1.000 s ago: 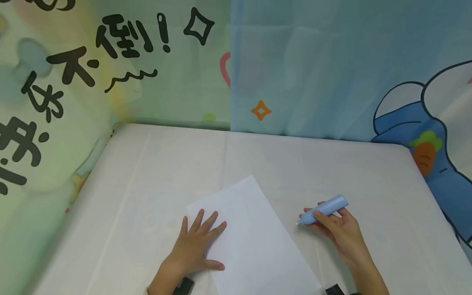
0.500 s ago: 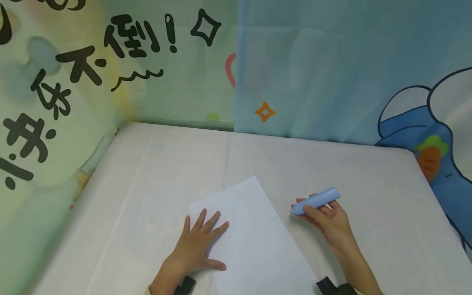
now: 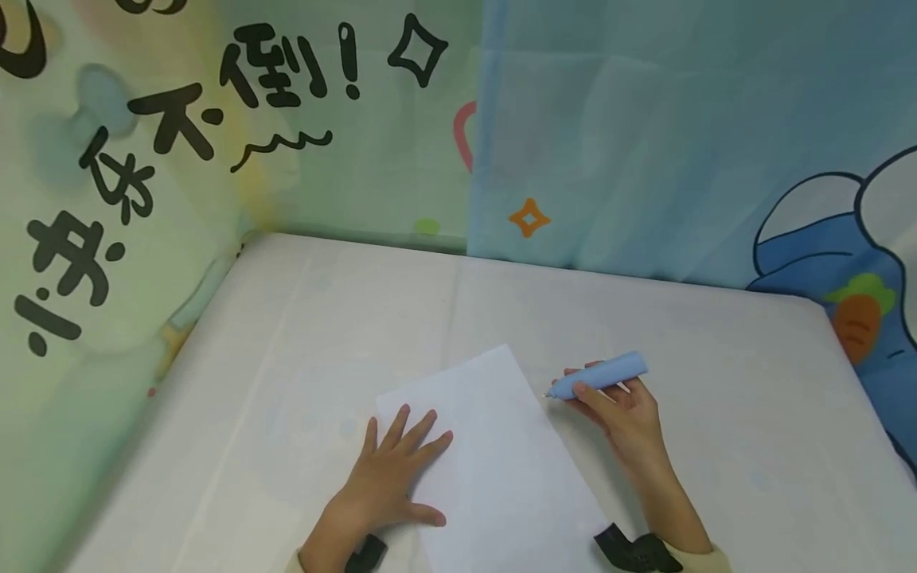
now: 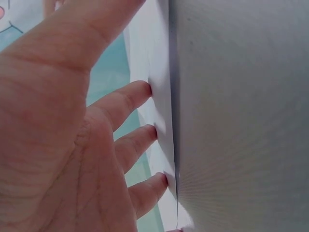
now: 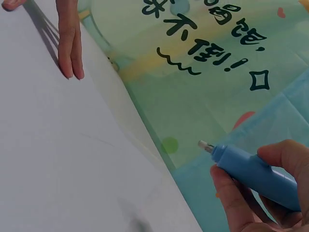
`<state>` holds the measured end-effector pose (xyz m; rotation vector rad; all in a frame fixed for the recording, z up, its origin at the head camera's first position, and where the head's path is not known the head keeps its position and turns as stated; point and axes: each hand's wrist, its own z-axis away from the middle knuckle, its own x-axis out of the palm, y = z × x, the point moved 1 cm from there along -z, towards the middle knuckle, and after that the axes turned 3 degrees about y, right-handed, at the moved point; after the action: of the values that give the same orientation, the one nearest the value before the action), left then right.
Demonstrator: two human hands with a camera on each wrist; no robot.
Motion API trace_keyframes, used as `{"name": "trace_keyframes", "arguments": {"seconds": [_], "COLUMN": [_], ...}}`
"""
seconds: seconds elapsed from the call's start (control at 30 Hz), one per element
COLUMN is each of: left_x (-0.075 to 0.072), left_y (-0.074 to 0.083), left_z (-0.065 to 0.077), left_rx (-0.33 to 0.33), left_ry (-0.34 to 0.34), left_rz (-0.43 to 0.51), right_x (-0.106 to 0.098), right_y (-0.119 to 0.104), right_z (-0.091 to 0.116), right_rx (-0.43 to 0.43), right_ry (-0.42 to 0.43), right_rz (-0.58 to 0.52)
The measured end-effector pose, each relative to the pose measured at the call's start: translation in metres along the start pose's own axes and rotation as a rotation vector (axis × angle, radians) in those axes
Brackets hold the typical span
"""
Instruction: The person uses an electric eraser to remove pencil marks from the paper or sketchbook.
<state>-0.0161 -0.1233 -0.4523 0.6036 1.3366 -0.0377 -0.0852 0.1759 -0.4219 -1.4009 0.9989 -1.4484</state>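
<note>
A blank-looking white sheet of paper lies slanted on the table. My left hand rests across its left edge, fingers spread. In the left wrist view the fingertips press on the paper near its edge. My right hand grips a light blue, pen-shaped electric eraser between thumb and fingers. Its small white tip points left, close to the sheet's upper right edge in the head view. The right wrist view shows the electric eraser with the white tip in a metal holder, raised above the surface.
A white cloth covers the table. Behind it hang a green curtain with dark lettering and a blue curtain with a cartoon figure and a carrot. Black wrist straps show at the lower edge.
My right hand has moved left and farther from me with the electric eraser, to the paper's right edge. The left hand stays on the paper; the head view has shifted slightly.
</note>
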Motion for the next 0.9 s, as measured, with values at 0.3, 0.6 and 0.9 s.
{"name": "trace_keyframes", "arguments": {"seconds": [0.3, 0.6, 0.9], "left_x": [0.0, 0.0, 0.0], "left_y": [-0.002, -0.001, 0.0], "left_z": [0.0, -0.002, -0.001], "left_rx": [0.007, 0.009, 0.009], "left_ry": [0.004, 0.008, 0.007], "left_rz": [-0.011, -0.035, -0.048], "right_x": [0.017, 0.018, 0.022], "right_y": [0.009, 0.012, 0.015], "right_z": [-0.011, -0.016, -0.025], "right_rx": [0.027, 0.006, 0.042], "right_ry": [0.034, 0.038, 0.037], "right_rz": [-0.04, -0.018, 0.059]}}
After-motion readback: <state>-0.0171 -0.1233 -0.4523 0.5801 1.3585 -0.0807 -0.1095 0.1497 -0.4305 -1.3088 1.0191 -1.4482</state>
